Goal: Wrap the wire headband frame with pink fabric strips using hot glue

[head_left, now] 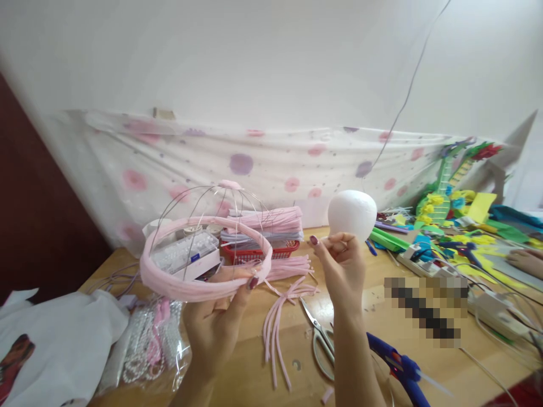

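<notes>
My left hand [220, 322] grips the near rim of a wire dome frame [206, 291], its thumb on top of the rim. Pink fuzzy strips wrap the rim and a small pink patch covers the top, with bare thin wires between. My right hand [344, 268] is raised with thumb and fingers pinched; whatever sits between them is too small to make out. Behind it stands a white rounded foam form [352, 212]. Loose pink fuzzy stems [275, 333] lie on the table between my arms, beside scissors [321, 342].
A red basket [292, 247] stands behind, stacked with pink and grey stems. A blue glue gun [399, 364] lies near my right forearm. Power strips [500, 314] and cords run along the right. A bag of beads [144, 350] sits left. Another person's hand [526, 261] shows far right.
</notes>
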`<action>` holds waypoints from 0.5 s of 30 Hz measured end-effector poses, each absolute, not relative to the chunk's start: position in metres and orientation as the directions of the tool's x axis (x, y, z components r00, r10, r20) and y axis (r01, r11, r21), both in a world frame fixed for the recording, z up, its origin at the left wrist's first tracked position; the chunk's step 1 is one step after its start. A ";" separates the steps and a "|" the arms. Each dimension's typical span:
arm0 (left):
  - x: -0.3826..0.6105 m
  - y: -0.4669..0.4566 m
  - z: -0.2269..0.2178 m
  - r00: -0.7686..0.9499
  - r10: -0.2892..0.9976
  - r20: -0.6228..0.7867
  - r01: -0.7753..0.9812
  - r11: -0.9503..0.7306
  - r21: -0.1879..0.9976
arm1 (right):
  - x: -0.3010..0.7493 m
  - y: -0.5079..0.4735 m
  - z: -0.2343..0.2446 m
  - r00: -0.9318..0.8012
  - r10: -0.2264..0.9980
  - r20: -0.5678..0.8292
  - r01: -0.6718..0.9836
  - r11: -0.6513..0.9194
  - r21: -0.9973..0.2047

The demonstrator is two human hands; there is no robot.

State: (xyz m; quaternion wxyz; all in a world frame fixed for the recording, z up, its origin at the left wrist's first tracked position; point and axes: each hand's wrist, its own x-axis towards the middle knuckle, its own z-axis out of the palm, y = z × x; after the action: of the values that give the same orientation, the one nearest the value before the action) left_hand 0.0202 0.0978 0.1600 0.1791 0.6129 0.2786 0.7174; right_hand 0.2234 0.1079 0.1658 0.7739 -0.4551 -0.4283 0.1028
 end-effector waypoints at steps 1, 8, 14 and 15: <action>0.019 0.099 0.161 -0.180 0.598 0.781 0.064 -0.785 0.616 | 0.227 0.109 0.166 0.635 0.543 0.549 0.234 0.542 -0.807; 0.019 0.103 0.160 -0.171 0.645 0.745 -0.097 -0.763 0.639 | 0.223 0.102 0.174 0.634 0.598 0.490 0.217 0.470 -0.855; 0.025 0.104 0.154 -0.298 0.705 0.643 -0.202 -0.705 0.680 | 0.170 0.093 0.174 0.169 0.966 0.195 -0.296 0.239 -0.925; 0.026 0.104 0.153 -0.305 0.734 0.608 -0.248 -0.677 0.693 | 0.162 0.094 0.173 0.028 0.989 0.149 -0.369 0.148 -0.917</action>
State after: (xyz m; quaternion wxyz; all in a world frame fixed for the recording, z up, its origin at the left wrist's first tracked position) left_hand 0.0260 0.1039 0.1533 0.3189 0.4960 0.2447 0.7697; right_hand 0.1616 0.0936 0.1734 0.6217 -0.3573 -0.4333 0.5460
